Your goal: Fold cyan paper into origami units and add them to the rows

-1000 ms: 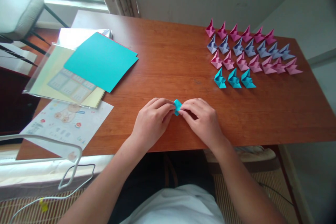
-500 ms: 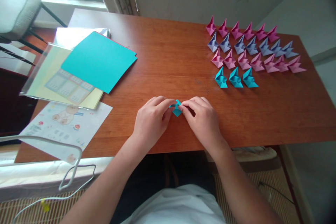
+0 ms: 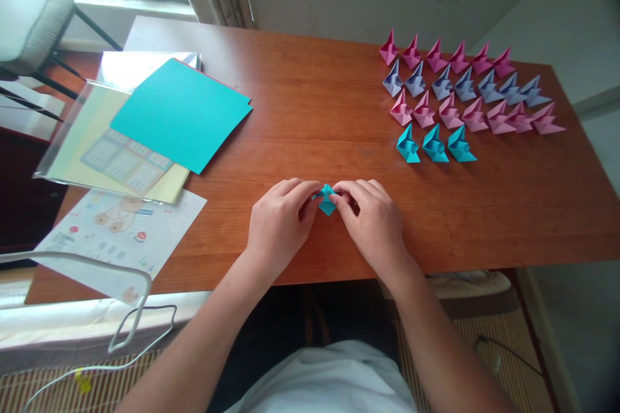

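Between my hands, low over the front part of the wooden table (image 3: 310, 142), is a small folded turquoise origami piece (image 3: 328, 205). My left hand (image 3: 281, 216) pinches its left side between thumb and fingers. On the opposite side my right hand (image 3: 371, 216) grips it the same way, with the thumb near the middle of the paper. The fingertips cover parts of both sides. Three finished-looking turquoise origami pieces (image 3: 435, 144) stand in a row beyond my right hand.
Behind the turquoise row are rows of light pink (image 3: 475, 116), lavender (image 3: 465, 85) and dark pink origami pieces (image 3: 457, 58). Turquoise paper sheets (image 3: 184, 116) lie at the left on a clear packet of yellowish paper (image 3: 62, 142). A printed sheet (image 3: 159, 239) and a white cable (image 3: 97, 258) are nearer.
Both hands keep their pinch in nearly the same place. The upper part of the turquoise piece looks slightly wider and flatter between the fingertips.
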`<state>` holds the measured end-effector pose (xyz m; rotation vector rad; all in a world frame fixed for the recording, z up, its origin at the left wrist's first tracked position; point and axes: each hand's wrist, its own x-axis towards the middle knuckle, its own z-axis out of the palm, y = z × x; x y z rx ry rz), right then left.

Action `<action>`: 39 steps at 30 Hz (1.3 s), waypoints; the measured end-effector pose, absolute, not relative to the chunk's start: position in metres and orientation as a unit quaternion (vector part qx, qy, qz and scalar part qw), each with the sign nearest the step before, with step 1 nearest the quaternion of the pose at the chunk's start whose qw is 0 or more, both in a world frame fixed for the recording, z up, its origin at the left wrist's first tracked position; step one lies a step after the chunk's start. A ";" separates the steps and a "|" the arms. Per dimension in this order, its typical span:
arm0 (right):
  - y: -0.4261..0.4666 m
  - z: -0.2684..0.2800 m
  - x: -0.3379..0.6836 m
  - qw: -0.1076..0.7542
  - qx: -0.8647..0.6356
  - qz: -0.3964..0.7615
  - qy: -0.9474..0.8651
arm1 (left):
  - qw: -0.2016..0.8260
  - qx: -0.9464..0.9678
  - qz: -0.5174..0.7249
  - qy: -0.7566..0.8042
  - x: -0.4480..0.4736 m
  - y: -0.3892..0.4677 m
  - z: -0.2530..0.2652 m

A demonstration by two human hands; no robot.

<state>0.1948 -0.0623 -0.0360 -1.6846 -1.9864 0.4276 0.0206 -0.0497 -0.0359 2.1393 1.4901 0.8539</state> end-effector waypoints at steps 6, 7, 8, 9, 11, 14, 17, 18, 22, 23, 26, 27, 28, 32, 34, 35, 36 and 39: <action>-0.062 -0.034 0.194 0.276 -0.621 0.186 -0.710 | 0.197 0.765 0.311 0.528 0.021 -0.050 -0.036; -0.061 -0.033 0.194 0.278 -0.624 0.191 -0.705 | 0.197 0.764 0.312 0.529 0.021 -0.050 -0.036; -0.060 -0.033 0.194 0.279 -0.627 0.195 -0.701 | 0.196 0.763 0.312 0.530 0.021 -0.050 -0.036; -0.059 -0.033 0.193 0.280 -0.630 0.198 -0.697 | 0.195 0.763 0.311 0.532 0.021 -0.050 -0.036; -0.057 -0.033 0.193 0.280 -0.633 0.200 -0.694 | 0.192 0.762 0.308 0.536 0.022 -0.050 -0.037; -0.055 -0.033 0.192 0.277 -0.636 0.193 -0.694 | 0.189 0.762 0.304 0.540 0.022 -0.050 -0.037; -0.056 -0.034 0.191 0.273 -0.638 0.188 -0.695 | 0.190 0.761 0.303 0.542 0.022 -0.050 -0.037; -0.057 -0.034 0.191 0.272 -0.637 0.187 -0.697 | 0.190 0.760 0.304 0.542 0.023 -0.050 -0.037; -0.060 -0.035 0.192 0.271 -0.623 0.174 -0.713 | 0.189 0.759 0.307 0.542 0.023 -0.050 -0.037; -0.061 -0.035 0.192 0.268 -0.619 0.168 -0.719 | 0.188 0.759 0.309 0.541 0.023 -0.051 -0.037; -0.062 -0.034 0.193 0.250 -0.611 0.160 -0.734 | 0.186 0.762 0.316 0.534 0.023 -0.051 -0.037; -0.062 -0.034 0.194 0.246 -0.609 0.162 -0.737 | 0.187 0.763 0.318 0.531 0.023 -0.051 -0.037; -0.062 -0.034 0.194 0.243 -0.607 0.165 -0.738 | 0.189 0.763 0.320 0.529 0.023 -0.051 -0.037; -0.061 -0.035 0.196 0.244 -0.601 0.172 -0.741 | 0.195 0.767 0.315 0.524 0.021 -0.050 -0.037; -0.061 -0.036 0.196 0.242 -0.600 0.166 -0.745 | 0.202 0.769 0.312 0.520 0.020 -0.049 -0.037; -0.062 -0.036 0.196 0.240 -0.600 0.160 -0.746 | 0.206 0.770 0.312 0.517 0.019 -0.049 -0.038; -0.063 -0.036 0.197 0.237 -0.601 0.155 -0.748 | 0.210 0.771 0.312 0.514 0.019 -0.049 -0.038; -0.067 -0.035 0.197 0.233 -0.601 0.139 -0.752 | 0.210 0.781 0.311 0.499 0.016 -0.048 -0.038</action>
